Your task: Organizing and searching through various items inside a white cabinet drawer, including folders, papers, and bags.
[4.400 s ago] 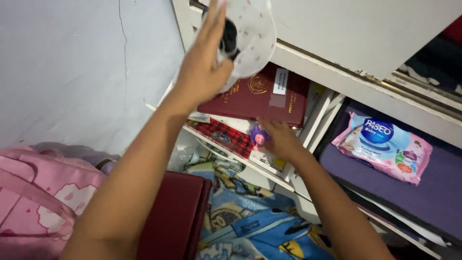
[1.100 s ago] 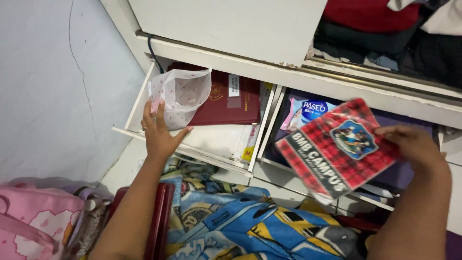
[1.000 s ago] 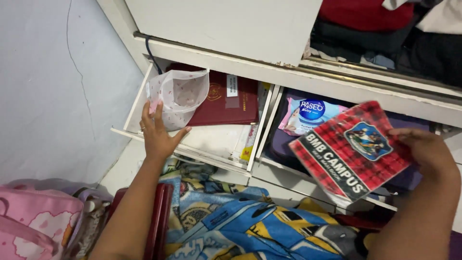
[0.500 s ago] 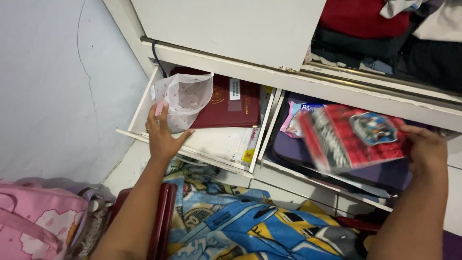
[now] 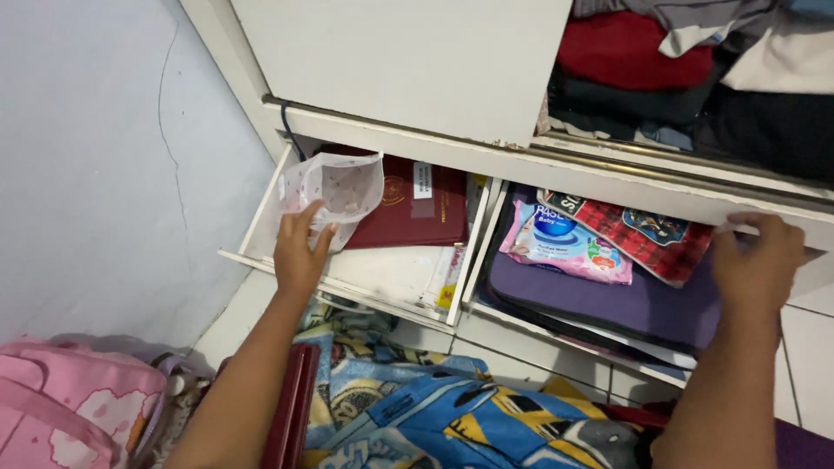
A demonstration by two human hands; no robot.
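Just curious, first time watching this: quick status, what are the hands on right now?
Left hand grips white dotted pouch in left drawer. Right hand open at right drawer's edge, beside red plaid book lying inside. Nothing in the way.

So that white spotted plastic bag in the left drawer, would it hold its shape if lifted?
Probably not. The white spotted plastic bag looks thin and crumpled, so likely floppy and light. Under the left hand its mouth sags open, so any contents might spill.

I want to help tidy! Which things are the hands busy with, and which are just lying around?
In hand:
left hand on the white dotted pouch
right hand by the red checked book

Lying about:
maroon book
wipes pack
pink bag
cartoon blanket
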